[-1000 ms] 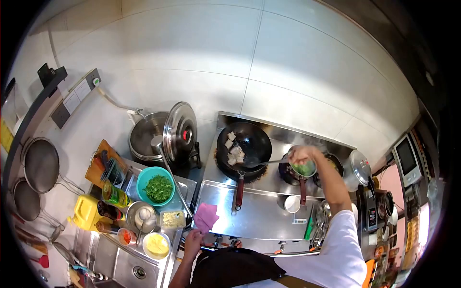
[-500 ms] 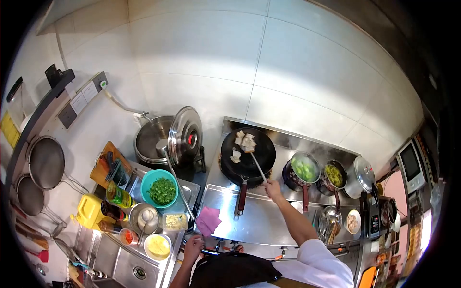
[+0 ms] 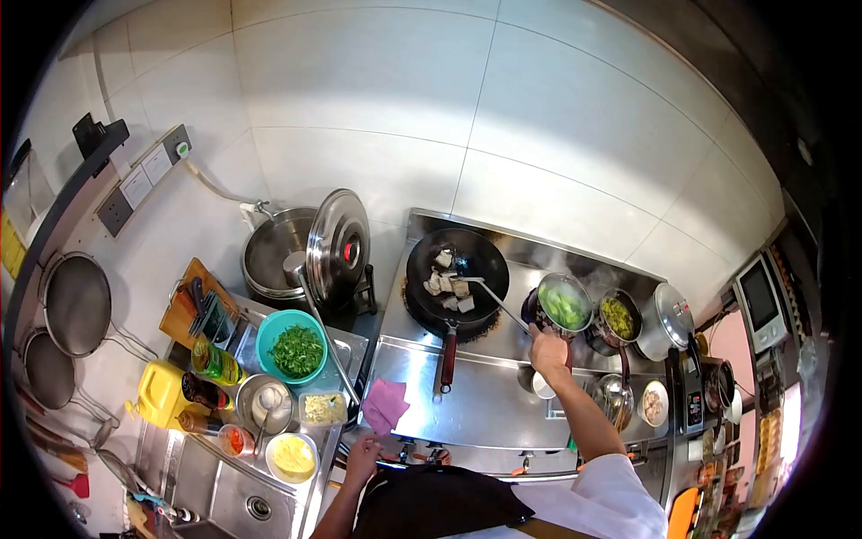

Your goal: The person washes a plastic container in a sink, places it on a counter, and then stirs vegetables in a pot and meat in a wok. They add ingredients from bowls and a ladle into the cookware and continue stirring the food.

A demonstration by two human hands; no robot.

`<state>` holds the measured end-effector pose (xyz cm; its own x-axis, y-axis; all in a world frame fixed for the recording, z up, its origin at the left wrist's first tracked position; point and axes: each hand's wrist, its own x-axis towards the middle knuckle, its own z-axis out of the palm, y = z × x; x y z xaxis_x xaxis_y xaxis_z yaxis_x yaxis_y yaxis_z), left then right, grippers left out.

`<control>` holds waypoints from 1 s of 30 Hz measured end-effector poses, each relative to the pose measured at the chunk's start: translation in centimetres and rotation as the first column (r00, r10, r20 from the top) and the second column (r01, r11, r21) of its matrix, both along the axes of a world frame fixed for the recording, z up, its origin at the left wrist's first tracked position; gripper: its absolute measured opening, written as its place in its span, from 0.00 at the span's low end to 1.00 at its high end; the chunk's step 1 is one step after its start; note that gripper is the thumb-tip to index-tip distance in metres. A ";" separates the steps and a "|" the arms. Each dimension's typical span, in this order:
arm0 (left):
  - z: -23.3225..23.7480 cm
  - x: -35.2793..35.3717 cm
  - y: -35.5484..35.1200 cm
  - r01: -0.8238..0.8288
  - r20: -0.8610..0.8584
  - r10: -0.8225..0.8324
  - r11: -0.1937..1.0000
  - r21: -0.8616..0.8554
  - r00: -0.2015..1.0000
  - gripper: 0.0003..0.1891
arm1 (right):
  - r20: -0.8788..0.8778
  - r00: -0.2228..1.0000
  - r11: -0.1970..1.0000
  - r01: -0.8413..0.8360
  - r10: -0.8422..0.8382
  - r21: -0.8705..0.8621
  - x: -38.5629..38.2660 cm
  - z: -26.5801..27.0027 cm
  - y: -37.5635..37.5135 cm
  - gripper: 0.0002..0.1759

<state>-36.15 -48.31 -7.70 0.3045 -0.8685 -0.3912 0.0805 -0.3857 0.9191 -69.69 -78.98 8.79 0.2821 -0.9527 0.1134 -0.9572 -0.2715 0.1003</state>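
Head view: wok [image 3: 480, 260] beyond hands [image 3: 363, 456] [image 3: 549, 350], right holding spatula [image 3: 505, 308].

Person, partial view. Right hand [image 3: 549, 352]: bare, five-fingered. Left hand [image 3: 363, 456]: bare, forearm bare behind the fingers. Right sleeve [image 3: 612, 503]: white, plain, short, loose-cut, its hem well back from the right fingers. White top [image 3: 539, 499]: same cloth, behind the right fingers. Apron [image 3: 431, 508]: black, rounded upper outline, nearer the left fingers than the right. Band [image 3: 567, 531]: olive-brown, flat, beside the black, far behind the right fingers.
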 end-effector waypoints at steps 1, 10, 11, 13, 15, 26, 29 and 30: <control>0.1 0.0 0.0 0.002 0.001 -0.002 1.000 0.001 1.000 0.14 | 0.001 1.000 1.000 0.002 -0.002 0.001 0.2 0.2 0.2 0.18; 3.8 -1.6 -1.6 0.126 -0.029 -0.125 0.990 0.061 0.992 0.16 | 0.037 0.991 0.957 0.118 -0.132 0.266 5.7 -4.1 -1.8 0.16; 4.2 -1.8 -1.5 0.137 -0.002 -0.137 0.990 0.042 0.991 0.16 | 0.039 0.990 0.956 0.117 -0.133 0.269 5.6 -4.1 -1.8 0.16; 3.6 -1.6 -1.0 0.142 0.026 -0.143 0.990 0.023 0.989 0.17 | -0.034 0.999 0.960 0.050 -0.042 0.274 5.0 -3.6 -1.9 0.15; 1.3 -1.0 0.1 0.208 0.232 -0.216 0.976 0.062 0.948 0.18 | -0.050 0.999 0.967 0.023 -0.011 0.255 4.1 -0.7 -1.5 0.14; -2.2 -1.5 0.2 0.313 0.164 -0.325 0.945 0.095 0.932 0.16 | 0.130 0.991 0.949 -0.003 -0.040 0.315 7.4 -1.7 0.2 0.17; -0.4 -2.3 0.0 0.186 -0.001 -0.186 0.981 0.053 0.983 0.16 | 0.122 0.993 0.932 -0.038 -0.007 0.360 5.1 -0.6 1.0 0.20; 0.0 -2.4 0.0 0.102 -0.097 -0.096 0.993 0.060 0.991 0.15 | 0.124 0.992 0.924 -0.068 0.022 0.375 4.4 -0.5 1.2 0.21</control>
<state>-38.58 -48.31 -7.69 0.1777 -0.8644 -0.4704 0.1234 -0.4546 0.8821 -65.31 -77.80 8.33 0.3324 -0.9175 -0.2182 -0.9418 -0.3106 -0.1288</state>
